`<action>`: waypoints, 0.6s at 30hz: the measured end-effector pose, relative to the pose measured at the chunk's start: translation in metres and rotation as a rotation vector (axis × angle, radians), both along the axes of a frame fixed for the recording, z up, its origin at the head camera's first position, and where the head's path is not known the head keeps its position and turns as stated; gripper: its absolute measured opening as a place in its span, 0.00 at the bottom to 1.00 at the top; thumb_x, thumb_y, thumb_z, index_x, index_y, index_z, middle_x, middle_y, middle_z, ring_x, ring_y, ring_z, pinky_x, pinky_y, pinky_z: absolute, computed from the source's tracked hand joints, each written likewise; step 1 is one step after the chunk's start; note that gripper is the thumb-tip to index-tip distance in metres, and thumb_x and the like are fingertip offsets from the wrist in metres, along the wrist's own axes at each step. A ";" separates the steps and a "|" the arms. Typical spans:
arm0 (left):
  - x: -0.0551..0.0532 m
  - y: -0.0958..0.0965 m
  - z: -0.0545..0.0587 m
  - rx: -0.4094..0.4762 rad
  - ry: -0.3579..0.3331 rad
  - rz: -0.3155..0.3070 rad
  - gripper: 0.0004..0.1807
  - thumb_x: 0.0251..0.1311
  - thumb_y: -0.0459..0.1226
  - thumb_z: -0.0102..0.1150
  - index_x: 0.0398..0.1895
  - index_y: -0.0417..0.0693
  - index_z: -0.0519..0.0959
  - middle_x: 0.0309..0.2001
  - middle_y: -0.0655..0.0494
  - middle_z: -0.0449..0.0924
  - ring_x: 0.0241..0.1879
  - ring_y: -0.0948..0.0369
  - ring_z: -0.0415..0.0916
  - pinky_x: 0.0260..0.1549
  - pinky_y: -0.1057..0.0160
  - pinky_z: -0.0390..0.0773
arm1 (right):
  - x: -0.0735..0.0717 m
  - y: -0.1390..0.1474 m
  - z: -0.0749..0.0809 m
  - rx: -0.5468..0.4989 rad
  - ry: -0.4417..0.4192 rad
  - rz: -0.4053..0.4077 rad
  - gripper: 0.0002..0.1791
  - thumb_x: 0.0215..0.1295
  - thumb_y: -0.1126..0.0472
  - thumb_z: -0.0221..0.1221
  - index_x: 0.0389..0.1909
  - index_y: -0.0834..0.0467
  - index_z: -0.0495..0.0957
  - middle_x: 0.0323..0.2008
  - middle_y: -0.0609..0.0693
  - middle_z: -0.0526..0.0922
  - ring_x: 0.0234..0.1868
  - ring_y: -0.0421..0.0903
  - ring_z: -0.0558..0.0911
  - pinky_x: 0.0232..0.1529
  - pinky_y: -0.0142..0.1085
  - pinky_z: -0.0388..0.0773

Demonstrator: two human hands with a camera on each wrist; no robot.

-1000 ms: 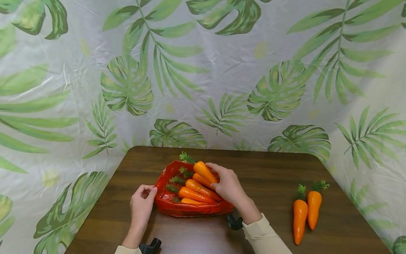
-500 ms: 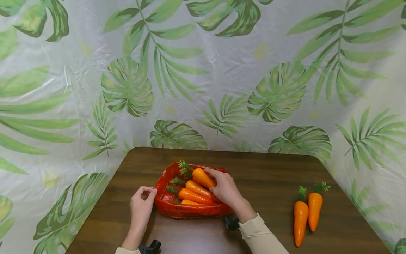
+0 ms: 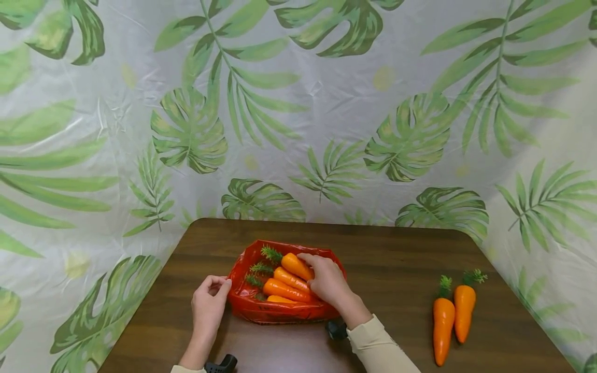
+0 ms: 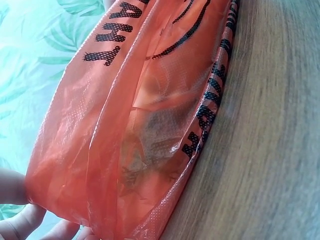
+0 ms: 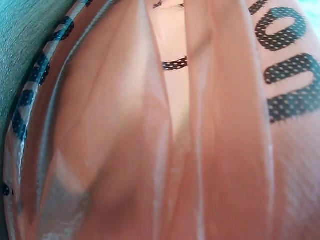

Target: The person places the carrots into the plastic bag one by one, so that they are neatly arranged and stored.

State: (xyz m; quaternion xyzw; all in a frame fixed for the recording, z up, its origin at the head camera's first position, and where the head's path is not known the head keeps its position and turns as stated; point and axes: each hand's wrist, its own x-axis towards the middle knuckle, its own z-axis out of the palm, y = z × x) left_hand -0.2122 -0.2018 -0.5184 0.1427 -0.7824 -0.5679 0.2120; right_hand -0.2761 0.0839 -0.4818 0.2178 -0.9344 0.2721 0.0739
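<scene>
A red plastic bag [image 3: 294,312] lies with its mouth open on the table, several orange carrots with green tops inside. My left hand [image 3: 208,303] pinches the bag's left edge between thumb and fingers; the left wrist view shows those fingers at the edge of the thin, black-lettered plastic [image 4: 70,145]. Inside the bag's right side, my right hand [image 3: 328,280] grips the uppermost carrot [image 3: 297,266] by its body, the leafy top pointing left. That carrot lies alongside the other carrots [image 3: 286,290]. In the right wrist view the bag's plastic [image 5: 125,125] fills the picture and hides the fingers.
Two more carrots, one [image 3: 443,329] and another [image 3: 464,311], lie side by side on the right of the dark wooden table [image 3: 387,259]. A leaf-patterned sheet [image 3: 336,114] hangs behind the table. Dark wrist devices sit below both hands.
My right hand has lowered the carrot from above the bag's rim down into the bag, beside the others. My left hand keeps its pinch on the bag's edge.
</scene>
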 end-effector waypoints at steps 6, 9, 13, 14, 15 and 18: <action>0.001 0.000 -0.001 0.004 0.007 -0.002 0.09 0.65 0.41 0.66 0.34 0.44 0.82 0.45 0.49 0.86 0.39 0.59 0.78 0.34 0.73 0.75 | 0.000 -0.001 -0.003 0.032 0.027 0.006 0.40 0.48 0.75 0.71 0.65 0.49 0.76 0.52 0.49 0.84 0.48 0.51 0.82 0.53 0.51 0.77; 0.000 0.000 -0.002 0.004 0.013 -0.003 0.09 0.65 0.40 0.66 0.34 0.44 0.82 0.45 0.49 0.86 0.39 0.59 0.79 0.34 0.73 0.75 | 0.000 -0.001 -0.002 0.053 0.041 0.004 0.40 0.48 0.74 0.70 0.65 0.49 0.76 0.52 0.49 0.84 0.49 0.51 0.82 0.53 0.53 0.76; -0.001 0.000 -0.003 0.002 0.017 0.000 0.09 0.65 0.40 0.66 0.33 0.44 0.82 0.45 0.49 0.86 0.39 0.59 0.79 0.34 0.73 0.75 | 0.001 -0.001 0.000 0.080 0.043 -0.004 0.39 0.48 0.72 0.71 0.65 0.50 0.76 0.50 0.50 0.83 0.48 0.51 0.81 0.52 0.53 0.77; -0.001 0.000 -0.003 0.001 0.016 0.001 0.08 0.65 0.40 0.66 0.33 0.44 0.82 0.45 0.49 0.86 0.39 0.59 0.79 0.34 0.73 0.75 | 0.001 -0.001 0.000 0.084 0.040 -0.007 0.39 0.49 0.72 0.71 0.65 0.50 0.76 0.50 0.50 0.83 0.47 0.51 0.81 0.52 0.52 0.77; -0.001 0.000 -0.003 0.000 0.014 0.003 0.08 0.65 0.40 0.66 0.33 0.44 0.82 0.45 0.50 0.86 0.40 0.59 0.79 0.34 0.73 0.75 | 0.001 -0.002 0.001 0.085 0.037 -0.008 0.39 0.49 0.71 0.72 0.65 0.50 0.76 0.50 0.50 0.83 0.47 0.51 0.81 0.52 0.52 0.77; -0.001 0.000 -0.003 -0.004 0.010 0.006 0.08 0.65 0.40 0.66 0.33 0.45 0.82 0.45 0.50 0.86 0.40 0.58 0.79 0.34 0.73 0.75 | 0.003 -0.002 0.004 0.087 0.030 -0.014 0.39 0.49 0.70 0.72 0.65 0.49 0.76 0.50 0.50 0.83 0.46 0.51 0.81 0.51 0.52 0.77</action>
